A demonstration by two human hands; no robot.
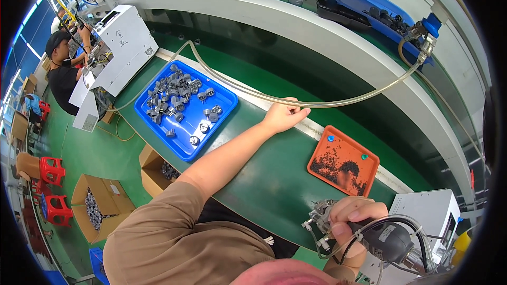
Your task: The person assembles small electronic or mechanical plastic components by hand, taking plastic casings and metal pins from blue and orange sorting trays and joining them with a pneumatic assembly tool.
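Note:
My left hand (285, 117) is stretched to the table's back edge, its fingers curled. A clear hose (232, 85) passes right at its knuckles; whether the fingers hold the hose or something else is hidden. At the lower right, my right hand (356, 214) is closed between a metal fixture (320, 212) with small air fittings and a dark grey rounded machine head (388, 240). Its thumb and fingers pinch together, and what is between them cannot be made out. Left of my left arm, a blue tray (186, 150) holds many grey round parts with metal prongs (177, 92).
An orange tray (346, 145) with tiny black pieces lies between my hands' places. White machines stand at the right (422, 208) and far left (127, 45). Cartons (119, 200) of parts sit on the floor. A co-worker (62, 76) is at the far left. Cables surround the machine head.

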